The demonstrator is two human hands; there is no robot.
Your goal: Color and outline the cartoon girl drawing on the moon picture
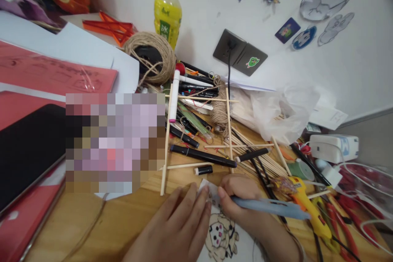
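My left hand (175,225) lies flat on the wooden desk (123,221), fingers stretched out together, its fingertips pressing the edge of a white paper with a cartoon drawing (219,235). My right hand (242,202) is closed round a light blue pen-like tool (270,206), whose tip meets the paper near my left fingertips. Just beyond both hands lies a frame of thin wooden sticks (167,143) over several black markers (202,155).
A yellow glue gun (307,202) lies right of my right hand beside loose sticks and cables. A twine roll (152,55), a yellow drink bottle (167,8), a clear plastic bag (276,110), a dark tablet (24,147) and red sheets (46,73) crowd the desk.
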